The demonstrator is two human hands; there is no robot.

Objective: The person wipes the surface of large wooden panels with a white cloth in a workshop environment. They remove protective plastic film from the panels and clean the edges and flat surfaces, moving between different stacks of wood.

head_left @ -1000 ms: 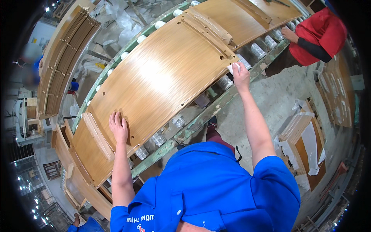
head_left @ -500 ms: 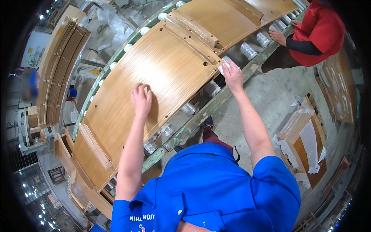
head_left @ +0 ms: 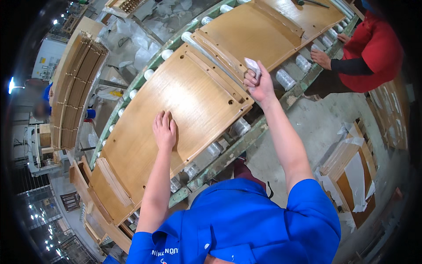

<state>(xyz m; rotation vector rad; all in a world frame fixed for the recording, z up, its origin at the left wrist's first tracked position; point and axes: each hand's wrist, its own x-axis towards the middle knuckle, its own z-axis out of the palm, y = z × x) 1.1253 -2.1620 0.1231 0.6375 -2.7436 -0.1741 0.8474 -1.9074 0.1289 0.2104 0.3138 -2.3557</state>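
A large wooden panel (head_left: pixel 136 127) lies slanted in front of me on a roller conveyor (head_left: pixel 246 137). Drilled holes dot its margins, and one wooden strip (head_left: pixel 113 181) is fixed near its left end, another (head_left: pixel 214 75) near its right. My left hand (head_left: pixel 165 131) rests with fingers laid out on the panel's middle, holding nothing. Above the panel's right end, my right hand (head_left: pixel 261 85) is closed around a folded whitish sheet (head_left: pixel 253 67), which sticks up past the fingers. Whether it is paper or cloth I cannot tell.
Beyond the right end lies a second panel (head_left: pixel 250 33) on the rollers. A co-worker in red (head_left: pixel 373 53) stands there, one hand at the conveyor's edge. Stacked boards (head_left: pixel 78 94) stand at the left; a partly wrapped wooden stack (head_left: pixel 349 171) sits on the floor at right.
My right hand has lifted from the panel's near right corner with the whitish sheet. The left hand's curled fingers have straightened onto the surface. A wider gap shows between the two panels.
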